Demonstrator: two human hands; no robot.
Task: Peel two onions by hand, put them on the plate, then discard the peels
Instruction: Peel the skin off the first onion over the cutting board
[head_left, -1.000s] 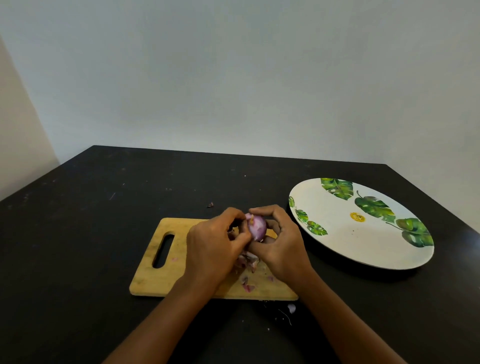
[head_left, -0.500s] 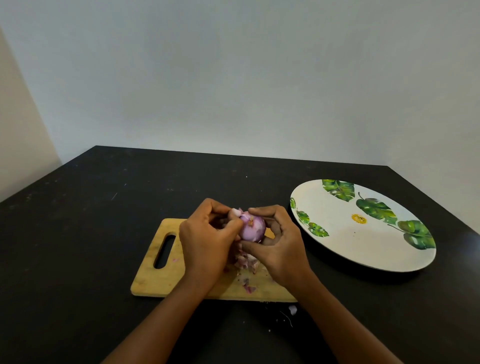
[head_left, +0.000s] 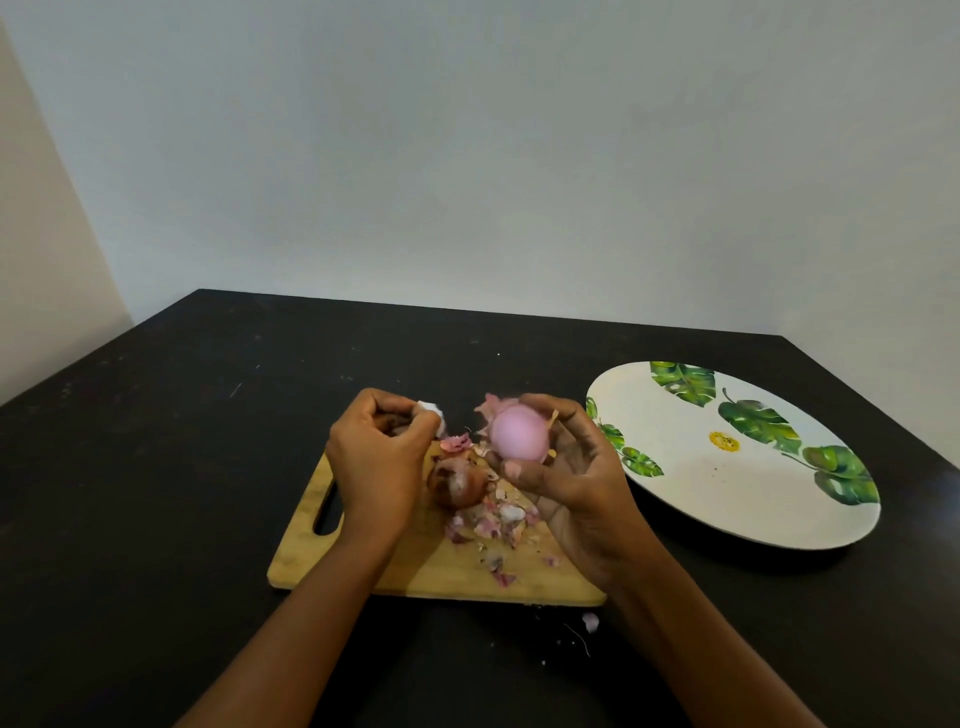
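Peeling over the cutting board (head_left: 441, 577).
Right hand (head_left: 576, 488) grips peeled onion (head_left: 519, 434); left hand (head_left: 379, 457) pinches peel (head_left: 434, 413); plate (head_left: 727, 499) near bench (head_left: 156, 467) edge.

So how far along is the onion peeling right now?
Done: one pink onion looks nearly bare, with a few skin scraps at its top. In hand: the right hand grips it while the left hand pinches a torn-off peel piece. Left: the leaf-print plate holds nothing, the second onion on the cutting board has its brown skin on, and the peel pile needs discarding.
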